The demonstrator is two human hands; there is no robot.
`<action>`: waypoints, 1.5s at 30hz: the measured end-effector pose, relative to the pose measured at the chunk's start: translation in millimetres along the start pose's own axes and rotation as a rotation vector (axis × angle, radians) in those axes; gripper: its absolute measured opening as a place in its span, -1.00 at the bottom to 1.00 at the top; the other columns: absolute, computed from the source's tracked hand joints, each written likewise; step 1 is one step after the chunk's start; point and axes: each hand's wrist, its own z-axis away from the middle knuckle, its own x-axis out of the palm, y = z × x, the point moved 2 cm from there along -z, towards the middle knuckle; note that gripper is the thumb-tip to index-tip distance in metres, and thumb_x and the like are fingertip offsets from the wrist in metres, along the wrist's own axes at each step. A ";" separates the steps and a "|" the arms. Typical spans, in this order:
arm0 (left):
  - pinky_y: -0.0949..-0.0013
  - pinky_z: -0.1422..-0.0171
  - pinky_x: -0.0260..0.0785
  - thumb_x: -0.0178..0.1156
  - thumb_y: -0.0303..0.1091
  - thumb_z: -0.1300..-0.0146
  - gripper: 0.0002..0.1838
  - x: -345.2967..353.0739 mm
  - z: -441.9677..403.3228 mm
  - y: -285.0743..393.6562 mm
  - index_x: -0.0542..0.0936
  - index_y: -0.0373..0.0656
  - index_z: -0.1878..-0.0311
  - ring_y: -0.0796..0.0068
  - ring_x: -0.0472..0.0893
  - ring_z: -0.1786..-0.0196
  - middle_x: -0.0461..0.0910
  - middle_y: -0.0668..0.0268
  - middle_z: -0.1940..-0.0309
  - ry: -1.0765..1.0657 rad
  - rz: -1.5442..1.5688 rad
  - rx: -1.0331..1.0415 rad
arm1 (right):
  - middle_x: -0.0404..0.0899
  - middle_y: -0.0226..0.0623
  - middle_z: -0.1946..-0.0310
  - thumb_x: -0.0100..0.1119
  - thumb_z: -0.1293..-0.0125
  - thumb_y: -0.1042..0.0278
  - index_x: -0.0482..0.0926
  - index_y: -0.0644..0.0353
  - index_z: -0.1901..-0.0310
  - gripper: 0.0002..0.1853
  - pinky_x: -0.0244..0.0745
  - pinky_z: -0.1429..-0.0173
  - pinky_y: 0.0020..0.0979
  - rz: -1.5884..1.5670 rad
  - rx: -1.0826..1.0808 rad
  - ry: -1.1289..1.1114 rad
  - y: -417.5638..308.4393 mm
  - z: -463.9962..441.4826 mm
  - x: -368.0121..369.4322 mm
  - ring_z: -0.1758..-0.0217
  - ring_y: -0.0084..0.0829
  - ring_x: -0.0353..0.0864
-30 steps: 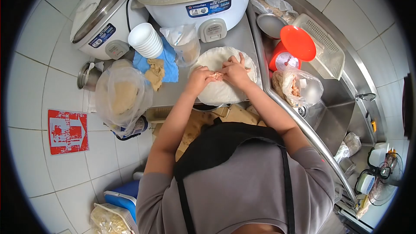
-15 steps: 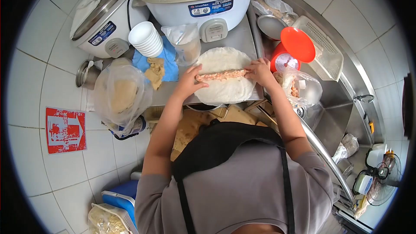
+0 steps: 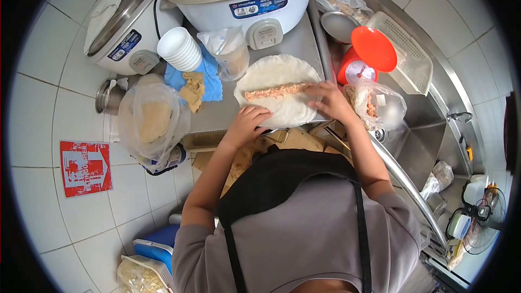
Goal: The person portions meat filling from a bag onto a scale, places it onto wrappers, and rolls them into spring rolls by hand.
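Note:
A round, pale wrapper sheet (image 3: 279,70) lies flat on the steel counter, with a strip of pinkish minced filling (image 3: 277,91) across its middle. My left hand (image 3: 248,123) rests at the sheet's near left edge, fingers stretched over it and thumb apart. Over the right side of the sheet is my right hand (image 3: 334,102), its fingers spread near the filling's right end. Both hands look open. Part of the sheet's right edge is hidden beneath the right hand.
Behind stand two rice cookers (image 3: 239,8), stacked white bowls (image 3: 178,49) and a bagged container (image 3: 230,57). A plastic bag of round sheets (image 3: 152,119) sits left. Rightward are a red scale (image 3: 374,49), bagged filling (image 3: 374,106) and a sink (image 3: 418,146).
Both hands have shifted toward me, away from the ends of the filling. The left hand now sits at the sheet's near edge; more of the filling's left end shows.

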 end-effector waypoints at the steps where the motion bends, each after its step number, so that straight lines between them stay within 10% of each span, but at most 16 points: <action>1: 0.26 -0.15 0.31 0.28 -0.36 -0.09 -0.73 0.1 0.0 -3.4 0.62 -0.11 0.10 0.30 0.51 -0.02 0.59 0.32 0.09 0.009 0.050 -0.011 | 0.53 -0.30 0.05 0.44 0.09 0.22 0.61 0.13 0.05 -0.51 0.22 -0.20 -0.19 -0.029 -0.033 -0.047 -4.4 3.3 1.2 -0.01 -0.19 0.42; 8: 0.37 0.19 0.43 0.21 -0.35 -0.24 -0.83 2.0 -11.2 -9.5 0.63 -0.26 0.21 0.29 0.63 0.31 0.65 0.16 0.36 0.213 0.410 -0.405 | 0.55 -0.34 0.19 0.35 0.05 0.38 0.64 0.09 0.13 -0.65 0.23 -0.22 -0.22 0.113 -0.062 -0.035 -14.9 16.4 19.9 -0.03 -0.23 0.44; 17: 0.50 0.32 0.33 0.21 -0.35 -0.27 -0.84 -8.2 -6.6 -8.2 0.62 -0.26 0.23 0.63 0.49 0.46 0.59 0.31 0.53 0.139 0.475 -0.397 | 0.59 -0.12 0.31 0.14 0.02 0.63 0.62 0.22 0.22 -0.73 0.46 0.07 -0.21 -0.044 0.008 -0.037 -14.6 6.2 3.0 0.17 -0.07 0.55; 31: 0.17 0.16 0.42 0.14 -0.16 -0.27 -0.70 -7.4 -88.3 -82.1 0.59 -0.24 0.24 -0.03 0.60 0.26 0.61 -0.03 0.35 0.267 0.102 -0.573 | 0.49 -0.20 0.18 0.13 0.03 0.55 0.52 0.18 0.00 -0.55 0.38 -0.02 -0.22 0.510 -0.010 0.498 -19.9 -68.0 44.3 0.10 -0.16 0.47; 38: 0.16 0.16 0.42 0.09 -0.10 -0.29 -0.64 -4.4 -108.2 -86.7 0.58 -0.27 0.27 -0.03 0.60 0.27 0.59 -0.04 0.39 0.164 0.016 -0.533 | 0.53 -0.23 0.25 0.14 -0.15 0.37 0.57 0.23 0.18 -0.79 0.39 -0.02 -0.21 0.190 -0.138 0.142 -46.7 -67.0 104.3 0.11 -0.18 0.49; 45: 0.32 -0.15 0.31 -0.08 0.37 -0.24 -0.22 10.9 -113.7 -114.4 0.59 -0.32 0.10 0.27 0.55 0.06 0.61 0.10 0.22 -0.056 0.524 -0.704 | 0.54 -0.24 0.23 0.20 -0.16 0.23 0.59 0.22 0.23 -0.76 0.39 -0.04 -0.22 0.185 -0.090 -0.049 -46.5 -71.5 101.2 0.08 -0.19 0.50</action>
